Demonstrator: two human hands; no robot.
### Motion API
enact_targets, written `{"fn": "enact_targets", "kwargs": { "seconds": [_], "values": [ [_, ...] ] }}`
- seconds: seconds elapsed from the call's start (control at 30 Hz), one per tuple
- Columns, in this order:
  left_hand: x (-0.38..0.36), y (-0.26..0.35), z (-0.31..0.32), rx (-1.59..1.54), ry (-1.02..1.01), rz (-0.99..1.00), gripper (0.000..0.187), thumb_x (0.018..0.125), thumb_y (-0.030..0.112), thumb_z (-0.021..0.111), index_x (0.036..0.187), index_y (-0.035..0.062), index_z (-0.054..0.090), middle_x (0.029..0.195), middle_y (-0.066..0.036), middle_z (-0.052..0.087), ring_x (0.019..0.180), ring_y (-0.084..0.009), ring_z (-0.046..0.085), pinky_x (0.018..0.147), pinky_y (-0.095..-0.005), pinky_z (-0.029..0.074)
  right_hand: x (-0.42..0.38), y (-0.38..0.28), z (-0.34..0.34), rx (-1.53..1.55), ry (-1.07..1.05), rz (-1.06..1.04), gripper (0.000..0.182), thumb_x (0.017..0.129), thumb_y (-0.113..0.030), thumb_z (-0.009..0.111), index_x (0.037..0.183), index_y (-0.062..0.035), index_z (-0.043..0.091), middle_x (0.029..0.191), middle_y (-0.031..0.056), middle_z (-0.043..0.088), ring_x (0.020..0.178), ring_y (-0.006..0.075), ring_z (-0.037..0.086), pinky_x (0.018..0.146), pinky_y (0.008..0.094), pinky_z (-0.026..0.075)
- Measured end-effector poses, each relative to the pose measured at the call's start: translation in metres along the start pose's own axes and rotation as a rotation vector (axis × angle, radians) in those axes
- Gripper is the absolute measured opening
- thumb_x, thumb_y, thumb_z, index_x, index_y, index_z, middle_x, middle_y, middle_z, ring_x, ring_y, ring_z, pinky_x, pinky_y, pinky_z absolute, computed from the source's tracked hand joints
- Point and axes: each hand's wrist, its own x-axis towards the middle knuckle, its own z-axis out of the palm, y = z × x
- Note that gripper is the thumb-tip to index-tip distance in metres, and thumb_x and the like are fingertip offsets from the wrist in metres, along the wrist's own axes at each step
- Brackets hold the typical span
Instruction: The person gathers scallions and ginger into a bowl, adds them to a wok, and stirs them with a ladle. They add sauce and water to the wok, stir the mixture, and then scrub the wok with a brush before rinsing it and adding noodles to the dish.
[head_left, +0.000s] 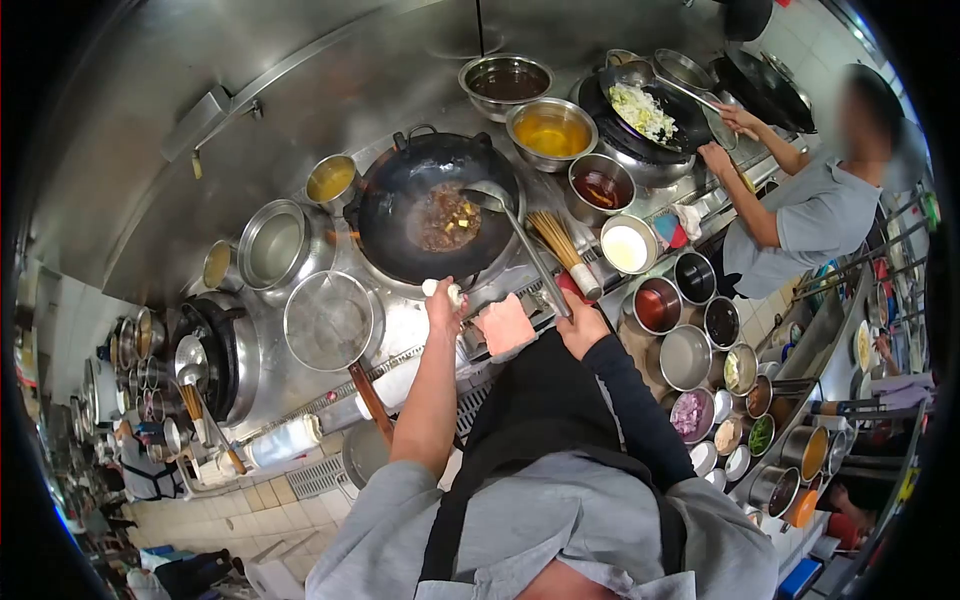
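Observation:
My left hand [444,308] rests at the stove's front edge, fingers closed around a small white knob or egg-like object [431,288] just below the black wok [400,195]. The wok holds a brown saucy dish [446,220]. My right hand [578,322] grips the long handle of a steel ladle [520,240], whose bowl sits inside the wok at its right side. A folded pinkish cloth [505,325] lies between my hands.
A wire strainer [329,322], steel pots and bowls of oil and sauces surround the wok. A bamboo brush [562,250] lies to the right. Seasoning containers [690,355] line the right side. A co-worker [810,215] cooks at a second wok [640,110].

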Motion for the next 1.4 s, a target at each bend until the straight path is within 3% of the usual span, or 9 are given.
{"fn": "enact_targets", "kwargs": {
  "seconds": [0.1, 0.2, 0.33, 0.4, 0.53, 0.67, 0.77, 0.97, 1.4],
  "values": [
    [0.004, 0.000, -0.004, 0.000, -0.049, -0.026, 0.023, 0.094, 0.024, 0.069, 0.103, 0.0083, 0.054, 0.083, -0.008, 0.060, 0.065, -0.0223, 0.062, 0.049, -0.0312, 0.049, -0.011, -0.030, -0.017, 0.979, -0.265, 0.746, 0.060, 0.095, -0.005, 0.059, 0.153, -0.0074, 0.040, 0.078, 0.0103, 0.059, 0.050, 0.0194, 0.053, 0.042, 0.0342, 0.041],
    [0.005, 0.001, -0.006, -0.024, -0.048, -0.072, 0.025, 0.095, 0.026, 0.069, 0.104, 0.0084, 0.054, 0.082, -0.008, 0.060, 0.064, -0.0225, 0.062, 0.048, -0.0308, 0.049, -0.030, -0.039, 0.001, 0.944, -0.171, 0.729, 0.061, 0.099, -0.003, 0.057, 0.156, -0.0124, 0.038, 0.075, -0.0007, 0.044, 0.048, 0.0055, 0.037, 0.037, 0.0236, 0.029],
    [0.011, 0.014, -0.008, -0.049, -0.069, -0.206, 0.017, 0.091, 0.019, 0.068, 0.096, 0.0069, 0.057, 0.079, -0.007, 0.059, 0.058, -0.0216, 0.061, 0.044, -0.0289, 0.046, -0.042, -0.023, -0.012, 1.522, -0.212, 0.844, 0.035, 0.104, -0.011, 0.056, 0.139, -0.0125, 0.051, 0.077, 0.0000, 0.048, 0.050, 0.0054, 0.038, 0.038, 0.0219, 0.030],
    [0.019, 0.014, -0.010, -0.040, -0.045, -0.161, 0.013, 0.089, 0.015, 0.065, 0.094, 0.0062, 0.057, 0.078, -0.008, 0.059, 0.057, -0.0220, 0.060, 0.043, -0.0290, 0.045, -0.051, -0.019, -0.024, 1.725, -0.237, 0.782, 0.028, 0.105, -0.015, 0.056, 0.132, -0.0091, 0.053, 0.082, 0.0013, 0.049, 0.052, 0.0052, 0.040, 0.039, 0.0213, 0.031],
    [0.001, 0.009, -0.020, -0.065, 0.006, 0.041, 0.008, 0.086, 0.010, 0.061, 0.090, 0.0045, 0.057, 0.076, -0.010, 0.058, 0.057, -0.0230, 0.060, 0.043, -0.0299, 0.045, -0.073, -0.045, -0.051, 1.590, -0.118, 0.831, 0.029, 0.103, -0.013, 0.057, 0.131, -0.0052, 0.051, 0.084, 0.0039, 0.052, 0.051, 0.0074, 0.042, 0.039, 0.0236, 0.032],
    [-0.024, 0.025, -0.042, 0.025, 0.050, 0.103, 0.009, 0.082, 0.007, 0.061, 0.090, 0.0049, 0.058, 0.076, -0.009, 0.061, 0.057, -0.0226, 0.061, 0.041, -0.0311, 0.042, -0.093, -0.069, -0.072, 1.308, -0.046, 0.946, 0.031, 0.102, -0.011, 0.055, 0.131, -0.0039, 0.049, 0.082, 0.0047, 0.052, 0.050, 0.0078, 0.040, 0.039, 0.0242, 0.034],
    [-0.042, 0.047, -0.056, 0.110, 0.077, 0.130, 0.012, 0.081, 0.007, 0.062, 0.092, 0.0063, 0.059, 0.077, -0.007, 0.062, 0.057, -0.0200, 0.059, 0.041, -0.0306, 0.038, -0.097, -0.064, -0.080, 1.274, -0.071, 1.012, 0.032, 0.100, -0.009, 0.056, 0.130, -0.0049, 0.049, 0.080, 0.0051, 0.053, 0.049, 0.0089, 0.042, 0.039, 0.0253, 0.032],
    [-0.079, 0.076, -0.078, 0.173, 0.070, 0.171, 0.008, 0.079, 0.003, 0.060, 0.087, 0.0065, 0.058, 0.076, -0.008, 0.062, 0.056, -0.0170, 0.057, 0.038, -0.0263, 0.032, -0.096, -0.056, -0.080, 1.258, -0.140, 1.054, 0.027, 0.099, -0.008, 0.055, 0.125, -0.0060, 0.051, 0.080, 0.0035, 0.053, 0.051, 0.0079, 0.042, 0.041, 0.0243, 0.031],
    [-0.143, 0.108, -0.073, 0.241, 0.079, 0.231, 0.009, 0.076, 0.002, 0.060, 0.084, 0.0029, 0.055, 0.068, -0.010, 0.060, 0.053, -0.0183, 0.058, 0.037, -0.0262, 0.032, -0.092, -0.018, -0.056, 1.432, -0.197, 1.023, 0.022, 0.099, -0.010, 0.058, 0.120, -0.0068, 0.052, 0.081, 0.0018, 0.052, 0.054, 0.0072, 0.042, 0.042, 0.0235, 0.031]
  ]
}}
